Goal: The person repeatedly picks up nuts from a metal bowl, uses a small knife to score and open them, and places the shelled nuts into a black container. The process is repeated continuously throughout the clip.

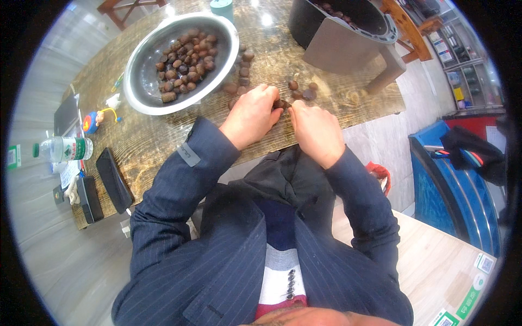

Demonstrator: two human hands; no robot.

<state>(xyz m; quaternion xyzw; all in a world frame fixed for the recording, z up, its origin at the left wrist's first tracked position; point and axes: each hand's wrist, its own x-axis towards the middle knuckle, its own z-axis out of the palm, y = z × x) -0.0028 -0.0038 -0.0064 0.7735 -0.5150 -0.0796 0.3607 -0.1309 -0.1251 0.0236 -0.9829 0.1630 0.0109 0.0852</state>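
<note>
My left hand (253, 116) holds a brown chestnut (279, 104) between thumb and fingers over the near edge of the wooden table (179, 138). My right hand (317, 131) is just to its right, its fingers closed on a small dark tool, likely a knife, whose thin end meets the chestnut; most of it is hidden. Beyond my left hand several loose chestnuts (244, 72) lie beside a steel basin (132, 91) holding many more. A few chestnuts (309, 95) lie beyond my right hand.
A black air fryer basket (346, 49) with a handle holds chestnuts at the back right. A cup (222, 8) stands behind the basin. At the left lie a plastic water bottle (67, 149), a toy (93, 121), a smartphone (114, 179) and a black case (89, 199).
</note>
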